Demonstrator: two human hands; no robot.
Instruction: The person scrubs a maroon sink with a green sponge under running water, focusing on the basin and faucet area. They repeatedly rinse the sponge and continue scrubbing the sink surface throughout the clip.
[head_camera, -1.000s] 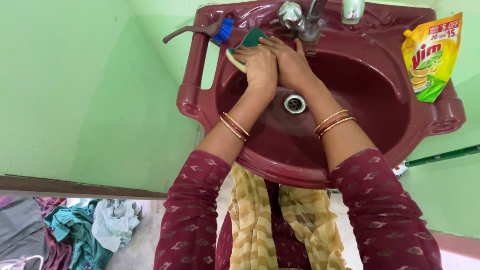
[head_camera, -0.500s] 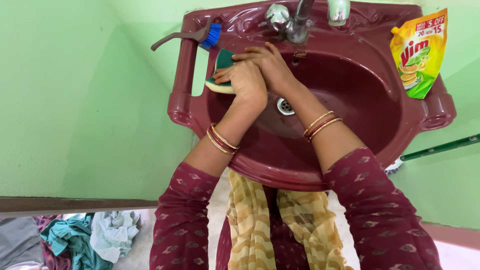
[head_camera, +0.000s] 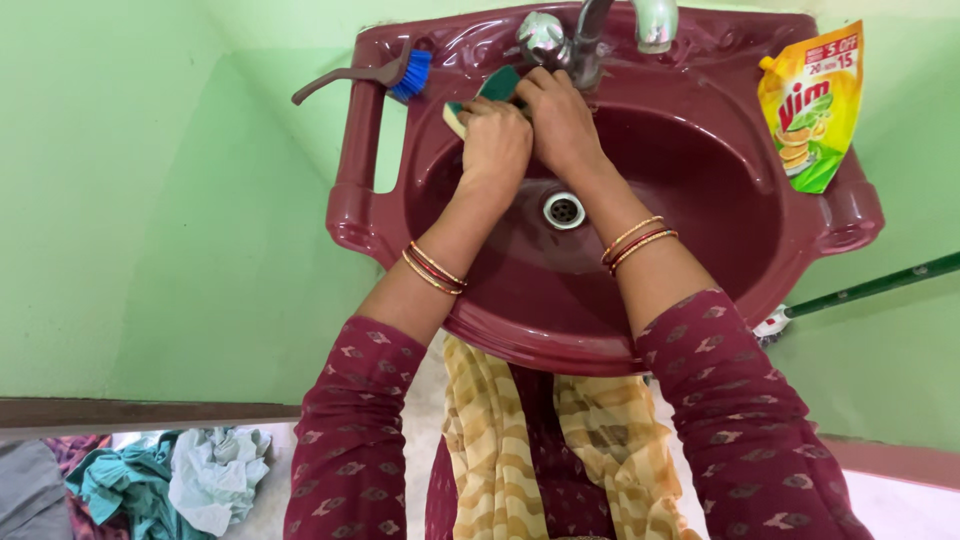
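Item: green-and-yellow scrub sponge (head_camera: 487, 95), pressed against the upper left inner wall of a maroon wash basin (head_camera: 700, 190), just below the rim and beside the base of the tap. Left hand (head_camera: 495, 150) is curled over the sponge, fingers closed on it and knuckles up, bearing it flat to the basin wall; only the sponge's green top and a sliver of its yellow edge show past the fingers. Right hand (head_camera: 560, 120) lies directly alongside and touching the left, fingers bent down over the same spot; whether it grips the sponge or only presses on the left hand's fingers cannot be told, since the sponge is mostly hidden beneath both. The doubled hold looks meant to add pressure against the curved wall. Both wrists carry gold and red bangles (head_camera: 432, 268). Surroundings: metal tap (head_camera: 565, 35) immediately beyond the fingertips, its body crowding the hands from above; a second chrome spout (head_camera: 655, 22) just right of it. Drain (head_camera: 564, 209) below the hands, near the wrists, uncovered. Brush with blue bristles and dark handle (head_camera: 370, 72) on the rim just left of the hands, handle overhanging the edge. Yellow-and-green detergent pouch (head_camera: 805, 100) on the rim well to the right. Green pole (head_camera: 870, 285) beyond the basin's right side. Heap of cloths (head_camera: 190, 480) on the floor, well below and left.
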